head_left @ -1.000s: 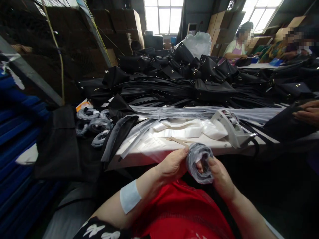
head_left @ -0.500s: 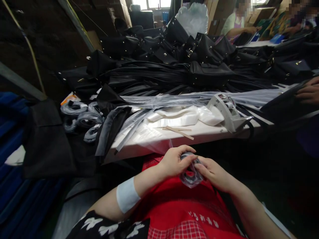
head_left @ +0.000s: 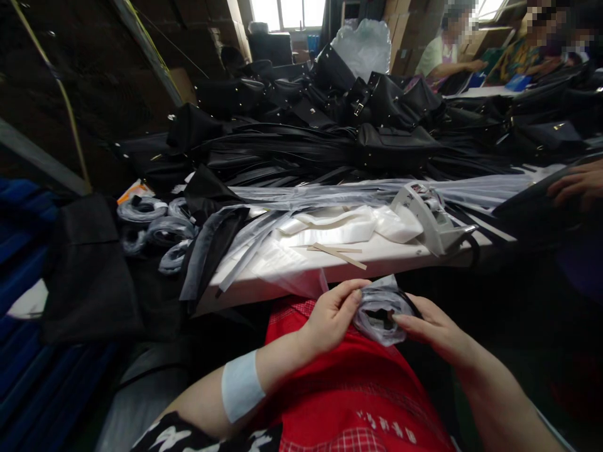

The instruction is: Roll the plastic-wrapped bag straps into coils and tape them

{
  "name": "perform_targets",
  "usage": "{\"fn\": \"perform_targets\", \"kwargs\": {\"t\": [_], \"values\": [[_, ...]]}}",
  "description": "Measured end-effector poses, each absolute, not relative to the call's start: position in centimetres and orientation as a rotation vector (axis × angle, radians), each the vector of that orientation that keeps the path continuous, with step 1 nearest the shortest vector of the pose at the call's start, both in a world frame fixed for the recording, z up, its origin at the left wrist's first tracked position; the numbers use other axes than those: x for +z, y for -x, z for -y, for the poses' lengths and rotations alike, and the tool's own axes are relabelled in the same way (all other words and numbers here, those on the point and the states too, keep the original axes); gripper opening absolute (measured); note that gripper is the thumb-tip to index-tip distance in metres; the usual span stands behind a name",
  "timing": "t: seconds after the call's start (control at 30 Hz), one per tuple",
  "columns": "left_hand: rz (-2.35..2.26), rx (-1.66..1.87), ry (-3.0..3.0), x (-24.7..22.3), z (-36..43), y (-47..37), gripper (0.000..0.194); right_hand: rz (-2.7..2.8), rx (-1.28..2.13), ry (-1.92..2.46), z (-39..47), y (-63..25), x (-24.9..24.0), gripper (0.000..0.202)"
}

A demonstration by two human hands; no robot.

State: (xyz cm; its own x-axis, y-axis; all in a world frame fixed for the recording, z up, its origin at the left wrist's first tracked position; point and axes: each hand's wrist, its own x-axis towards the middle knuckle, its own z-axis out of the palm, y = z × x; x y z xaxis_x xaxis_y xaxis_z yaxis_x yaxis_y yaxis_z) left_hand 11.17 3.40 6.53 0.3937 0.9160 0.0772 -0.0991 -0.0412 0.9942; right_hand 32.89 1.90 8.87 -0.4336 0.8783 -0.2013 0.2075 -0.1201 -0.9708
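A coiled black strap in a clear plastic sleeve (head_left: 369, 326) is held in front of my red apron. My left hand (head_left: 333, 314) pinches the coil's left side between thumb and fingers. On its right side my right hand (head_left: 431, 326) grips the rim, thumb in front and fingers behind. A flap of plastic sticks up from the top of the coil. Just beyond, on the white table edge (head_left: 348, 274), lie tan strips (head_left: 342, 255) and a stack of clear plastic sleeves (head_left: 330, 233).
Several wrapped coils (head_left: 169, 230) lie at the left. A white sealing machine (head_left: 424, 220) stands right of the sleeves. Black straps (head_left: 282, 147) and black bags (head_left: 396, 141) are heaped behind. A co-worker's hand (head_left: 581, 182) is at the right edge; other people sit at the back.
My hands have moved apart, the right one to the right. The coil has turned more face-on and looks wider, with a plastic flap now standing up. The view has tilted slightly upward.
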Motion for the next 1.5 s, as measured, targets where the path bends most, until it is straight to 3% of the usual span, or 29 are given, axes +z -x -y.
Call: {"fn": "perform_targets", "kwargs": {"t": [0.23,0.43,0.57,0.7,0.8,1.0,1.2,1.33,1.5], "values": [[-0.787,0.783,-1.646,6.5,-2.3,-11.6,0.036,1.873,1.9,1.192,-2.4,-32.6,8.3,0.044],[-0.987,0.525,-1.545,2.2,0.2,-10.6,0.046,2.303,1.928,1.228,-1.6,-30.7,5.6,0.033],[-1.1,0.557,-1.461,-0.3,0.4,-10.3,0.052,2.277,1.518,1.418,-4.2,-29.2,6.3,0.021],[-1.111,0.571,-1.421,-0.8,0.1,-10.4,0.051,2.046,0.726,1.576,-9.6,-27.7,6.3,0.023],[-1.129,0.579,-1.416,-0.5,0.0,-10.3,0.05,2.241,0.228,1.57,-12.4,-26.6,4.7,0.024],[-1.186,0.566,-1.388,-0.7,-0.1,-9.6,0.053,2.486,-0.049,1.594,-12.8,-25.6,2.7,0.024],[-1.126,0.548,-1.363,-0.5,-0.1,-9.8,0.052,2.28,0.063,1.542,-12.1,-26.7,4.7,0.023],[-1.054,0.492,-1.3,0.7,-0.1,-9.8,0.052,2.024,0.412,1.505,-8.2,-28.6,9.4,0.017],[-1.012,0.477,-1.259,0.9,-0.1,-10.1,0.046,2.23,0.956,1.496,-2.8,-30.7,13.8,0.023]]}}
